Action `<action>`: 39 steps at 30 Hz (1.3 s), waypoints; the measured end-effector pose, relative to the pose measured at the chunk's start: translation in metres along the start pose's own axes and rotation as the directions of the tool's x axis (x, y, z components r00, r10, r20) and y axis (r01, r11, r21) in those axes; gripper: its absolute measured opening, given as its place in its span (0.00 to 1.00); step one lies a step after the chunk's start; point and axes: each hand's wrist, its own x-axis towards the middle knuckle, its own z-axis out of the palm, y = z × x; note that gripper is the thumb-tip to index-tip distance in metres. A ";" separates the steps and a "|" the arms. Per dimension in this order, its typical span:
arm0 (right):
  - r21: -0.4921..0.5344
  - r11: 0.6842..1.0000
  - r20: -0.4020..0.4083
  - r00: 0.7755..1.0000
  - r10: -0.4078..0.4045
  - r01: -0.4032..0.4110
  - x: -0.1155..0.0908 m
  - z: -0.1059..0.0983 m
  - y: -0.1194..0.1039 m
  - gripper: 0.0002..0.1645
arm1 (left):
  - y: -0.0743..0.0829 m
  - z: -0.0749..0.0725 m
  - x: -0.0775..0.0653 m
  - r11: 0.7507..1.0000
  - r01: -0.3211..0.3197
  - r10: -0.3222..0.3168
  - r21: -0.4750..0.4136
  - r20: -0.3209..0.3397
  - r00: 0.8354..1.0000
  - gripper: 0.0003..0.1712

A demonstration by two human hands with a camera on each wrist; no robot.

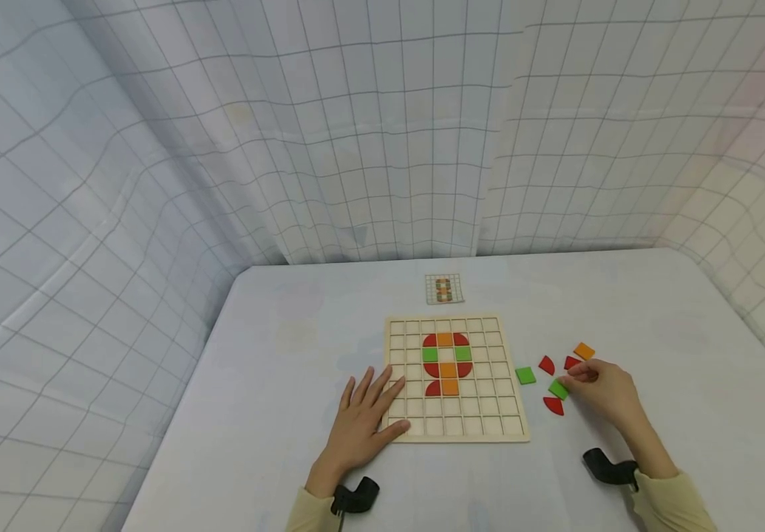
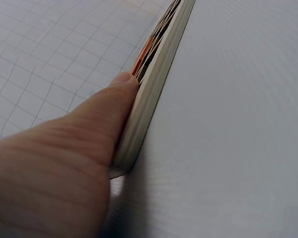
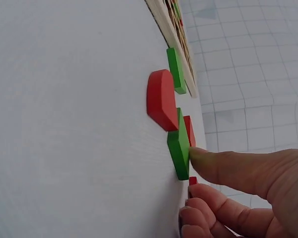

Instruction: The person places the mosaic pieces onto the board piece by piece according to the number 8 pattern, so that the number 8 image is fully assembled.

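A pale wooden grid board [image 1: 490,428] lies on the table. Red quarter-circle tiles [image 1: 463,370], orange square tiles [image 1: 449,387] and green square tiles [image 1: 463,354] sit in its cells. My left hand [image 1: 358,428] rests with fingers spread over the board's left edge, its thumb at the near corner. To the right of the board, my right hand [image 1: 604,391] is low over loose tiles, fingers bent. Its thumb tip meets a loose green square [image 3: 179,148] in the right wrist view. Beside that lies a red quarter-circle [image 3: 161,99]. No tile shows clearly between thumb and fingers.
A small pattern card [image 1: 444,289] lies behind the board. Another loose green square [image 1: 525,375] is near the board's right edge. A loose orange square [image 1: 584,351] lies beyond the right hand. Grid-patterned curtains [image 1: 382,148] surround the white table [image 1: 276,332].
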 end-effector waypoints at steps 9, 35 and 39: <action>-0.047 0.992 -0.041 0.992 -0.119 0.117 0.009 0.008 -0.011 0.20 | 0.001 -0.001 0.000 1.000 0.002 -0.002 -0.004 0.000 1.000 0.39; 0.141 0.966 -0.039 0.976 -0.214 0.217 0.028 0.022 -0.030 0.13 | 0.000 0.001 -0.001 1.000 -0.014 0.014 0.001 -0.007 1.000 0.39; 0.301 0.933 0.043 0.975 -0.220 0.197 0.023 0.025 -0.044 0.15 | 0.000 0.001 0.000 1.000 -0.007 0.007 0.001 -0.010 1.000 0.39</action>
